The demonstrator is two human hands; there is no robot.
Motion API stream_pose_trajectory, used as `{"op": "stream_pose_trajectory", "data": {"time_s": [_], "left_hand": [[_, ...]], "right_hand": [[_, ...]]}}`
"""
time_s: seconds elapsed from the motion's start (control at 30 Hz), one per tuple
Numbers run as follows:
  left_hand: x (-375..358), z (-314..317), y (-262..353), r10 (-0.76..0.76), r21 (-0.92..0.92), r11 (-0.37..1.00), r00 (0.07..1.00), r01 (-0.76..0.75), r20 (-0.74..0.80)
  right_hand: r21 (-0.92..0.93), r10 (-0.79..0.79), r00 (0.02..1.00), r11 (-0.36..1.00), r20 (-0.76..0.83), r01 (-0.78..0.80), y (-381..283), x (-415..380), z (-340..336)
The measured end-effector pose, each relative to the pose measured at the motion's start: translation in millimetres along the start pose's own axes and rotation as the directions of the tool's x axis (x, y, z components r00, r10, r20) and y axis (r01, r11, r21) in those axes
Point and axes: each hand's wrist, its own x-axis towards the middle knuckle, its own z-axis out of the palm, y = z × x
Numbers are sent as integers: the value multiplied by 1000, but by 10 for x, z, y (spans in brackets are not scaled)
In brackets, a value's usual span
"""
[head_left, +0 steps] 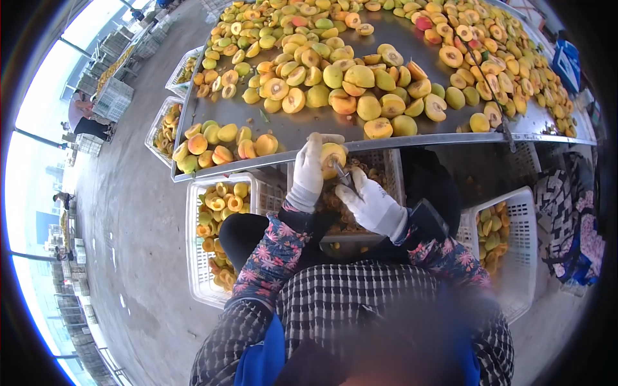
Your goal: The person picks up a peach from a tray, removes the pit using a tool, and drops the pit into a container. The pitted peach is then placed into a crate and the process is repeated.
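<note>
My left hand (309, 171), in a white glove, is closed round a halved yellow peach (333, 159) just in front of the metal table's edge. In my right hand (374, 204), also gloved, is a small metal tool (341, 172), its tip against the peach's cut face. Both hands are above a container of pits and scraps (367, 165). Beyond them, many halved and whole peaches (360, 76) lie on the metal table (404, 40). The tool's handle is mostly hidden by my right fingers.
White crates of peach halves stand at my left (193, 251) and right (529, 238). More crates (156, 122) line the table's left side. The table's front rim (425, 139) runs before me. Patterned cloth (566, 225) lies at the right. A person (82, 114) is far left.
</note>
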Motion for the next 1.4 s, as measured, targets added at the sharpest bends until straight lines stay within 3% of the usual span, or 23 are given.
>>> {"op": "stream_pose_trajectory", "data": {"time_s": [0.1,0.2,0.23,0.3,0.43,0.53,0.63,0.67,0.7,0.73,0.87,0.97,1.07,1.1,1.2,1.23,1.3,1.37,1.4], "left_hand": [[-96,159,53,68,-90,993,993,-77,-98],[-79,154,61,-34,-183,983,996,18,-88],[-60,131,67,-77,-172,983,996,67,-50],[-28,71,73,-162,-147,976,987,163,21],[1,55,14,-174,-162,971,984,175,26],[-14,140,1,-172,-186,969,985,164,-30],[32,124,21,-230,-155,962,973,226,-12],[42,83,-3,-258,-159,953,966,259,28],[41,65,-24,-284,-163,943,957,291,66],[34,101,2,-286,-204,935,957,290,50],[-5,228,82,-326,-371,873,945,316,39],[30,192,29,-345,-439,823,931,360,117],[0,193,-10,-385,-493,762,906,420,176],[-4,196,-13,-400,-515,737,897,437,189],[80,-103,-146,-370,-592,738,928,325,49],[-7,-156,-11,-310,-448,858,949,253,-59],[-177,-449,337,-90,48,994,985,98,-147],[-273,-897,656,117,521,848,926,94,-358],[-335,-1121,780,204,719,671,888,180,-412]], "right_hand": [[82,-26,999,996,-28,28,129,12,102],[-257,18,998,966,60,-2,50,27,-34],[-291,10,997,957,72,11,51,28,-60],[-225,-21,997,974,71,36,141,17,-29],[46,-30,999,999,40,28,122,-16,18],[2,177,976,984,123,-178,129,-29,35],[-67,-71,997,995,-23,69,311,13,132],[194,106,989,973,105,-125,273,3,103],[410,239,932,848,273,-337,214,-24,57],[555,308,835,636,455,-537,90,-19,6],[733,354,801,338,483,-591,11,-36,12],[780,206,775,77,598,-622,48,-64,-84],[762,85,757,-64,648,-645,189,-113,-105],[730,-36,744,-167,668,-663,284,-130,-87],[726,-137,731,-92,668,-681,141,-252,-192],[740,-31,740,-14,672,-673,96,-273,-256],[636,244,748,404,617,-657,132,-272,-300],[373,394,773,707,497,-601,277,-308,-295],[57,304,876,935,374,-349,483,-376,-239]]}}
